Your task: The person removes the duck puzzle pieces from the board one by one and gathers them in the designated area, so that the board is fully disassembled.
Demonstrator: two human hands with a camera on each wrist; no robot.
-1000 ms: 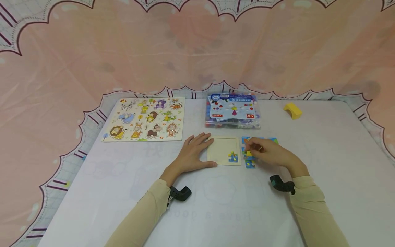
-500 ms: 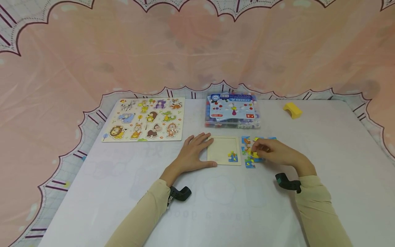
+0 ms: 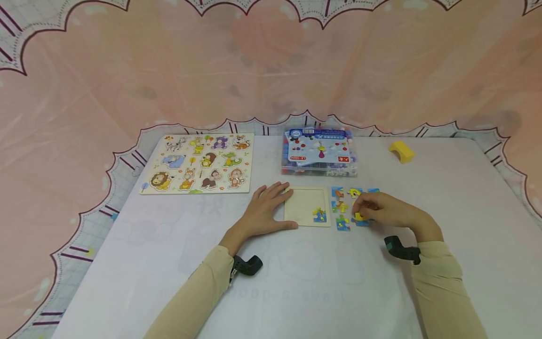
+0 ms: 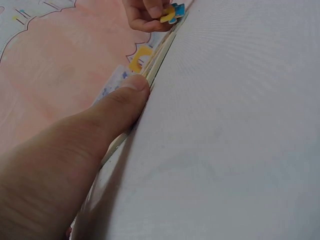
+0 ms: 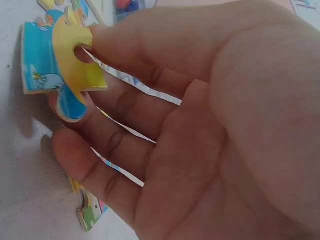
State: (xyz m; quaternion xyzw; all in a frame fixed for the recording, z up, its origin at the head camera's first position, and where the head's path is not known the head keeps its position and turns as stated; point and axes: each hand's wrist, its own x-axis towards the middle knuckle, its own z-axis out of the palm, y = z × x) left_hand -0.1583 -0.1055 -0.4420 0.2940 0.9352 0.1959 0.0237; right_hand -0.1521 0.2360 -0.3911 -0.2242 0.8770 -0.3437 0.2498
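Observation:
A square wooden puzzle tray (image 3: 300,205) lies on the white tabletop in the head view, with a blue and yellow patch of puzzle (image 3: 319,215) in its lower right corner. My left hand (image 3: 263,213) rests along the tray's left side, fingers stretched out and thumb (image 4: 125,97) against the near edge. To the right of the tray, my right hand (image 3: 391,211) pinches a blue and yellow jigsaw piece (image 5: 57,60) between thumb and fingers. Several loose jigsaw pieces (image 3: 340,206) lie between tray and right hand; some are partly hidden by that hand.
An animal puzzle board (image 3: 199,165) lies at the back left. Behind the tray is a clear plastic box (image 3: 319,150) with a printed blue label and coloured parts. A yellow arch block (image 3: 401,151) sits at the back right. A patterned cloth hangs beyond the table.
My right hand has moved rightward, away from the tray, with the jigsaw piece, uncovering loose pieces. My left hand and the tray have stayed where they were.

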